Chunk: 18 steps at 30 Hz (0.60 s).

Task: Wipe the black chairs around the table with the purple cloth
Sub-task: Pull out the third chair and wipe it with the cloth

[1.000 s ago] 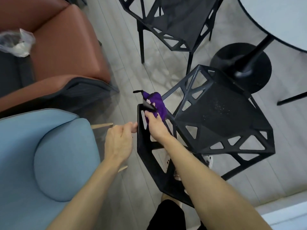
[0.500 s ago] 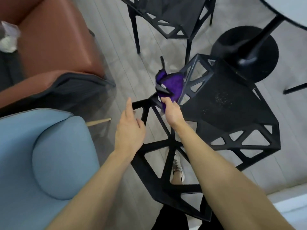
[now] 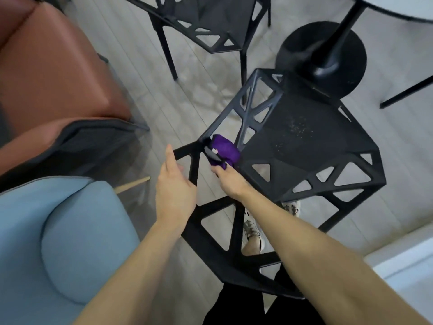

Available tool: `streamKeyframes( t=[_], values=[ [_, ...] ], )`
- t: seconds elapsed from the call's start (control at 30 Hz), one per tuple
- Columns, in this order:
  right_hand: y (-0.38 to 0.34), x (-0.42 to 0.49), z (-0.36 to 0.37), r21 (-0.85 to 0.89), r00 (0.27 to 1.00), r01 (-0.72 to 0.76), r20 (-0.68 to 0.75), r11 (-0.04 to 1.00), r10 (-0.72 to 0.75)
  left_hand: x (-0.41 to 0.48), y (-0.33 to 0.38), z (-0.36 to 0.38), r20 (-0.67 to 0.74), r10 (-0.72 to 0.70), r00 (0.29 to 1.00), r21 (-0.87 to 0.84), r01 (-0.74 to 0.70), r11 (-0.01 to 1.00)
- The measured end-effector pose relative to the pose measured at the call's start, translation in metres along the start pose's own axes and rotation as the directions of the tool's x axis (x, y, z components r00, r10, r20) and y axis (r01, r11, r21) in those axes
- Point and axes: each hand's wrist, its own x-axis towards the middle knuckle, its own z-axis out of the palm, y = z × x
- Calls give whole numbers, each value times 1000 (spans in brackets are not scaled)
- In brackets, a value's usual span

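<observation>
A black lattice chair [image 3: 302,146] stands right in front of me, its backrest nearest me. My right hand [image 3: 228,181] grips the bunched purple cloth [image 3: 225,150] and presses it on the chair's left arm frame where it meets the seat. My left hand [image 3: 174,186] is spread with straight fingers at the backrest's upper left corner, touching the frame. A second black chair [image 3: 210,22] stands further away at the top of the view.
A blue armchair [image 3: 54,242] is close on my left, with a brown leather armchair [image 3: 51,73] behind it. The round table's edge [image 3: 398,10] and its black pedestal base [image 3: 323,59] are at upper right. My feet show through the backrest.
My right hand has drawn the cloth back along the chair's left arm frame toward the backrest. My left hand went from a loose fist to spread fingers on the frame.
</observation>
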Motion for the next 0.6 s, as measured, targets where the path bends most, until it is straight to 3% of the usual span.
streamKeyframes(
  t=[0.07, 0.17, 0.27, 0.33, 0.43, 0.5, 0.57, 0.6],
  values=[
    [-9, 13, 7, -13, 998, 55, -14, 998, -55, 0, 1, 0, 1, 5, 1000, 1, -5, 1000],
    [30, -12, -27, -252, 990, 120, 104, 960, -97, -1, 1, -1, 2, 26, 1000, -13, -26, 1000],
    [81, -48, -67, -432, 991, -23, 107, 902, 77, 2, 1, -1, 15, 19, 1000, -24, -19, 1000],
    [99, -68, -73, -405, 984, -142, 43, 903, 174, 1, 3, 0, 19, 30, 999, -15, -30, 999],
    [104, -79, -52, -231, 983, -162, 53, 959, 179, -3, 5, 1, 12, 108, 994, 136, -108, 985],
    [90, -72, -31, -108, 982, -185, 21, 977, 189, -4, 7, 0, 25, 275, 961, 476, -253, 842],
    [72, -53, -20, -47, 975, -220, -3, 974, 220, -4, 14, 3, 240, 416, 877, 741, -443, 505],
    [65, -39, -16, -41, 975, -223, -4, 974, 223, -5, 18, 8, 405, 402, 821, 757, -548, 356]
  ],
)
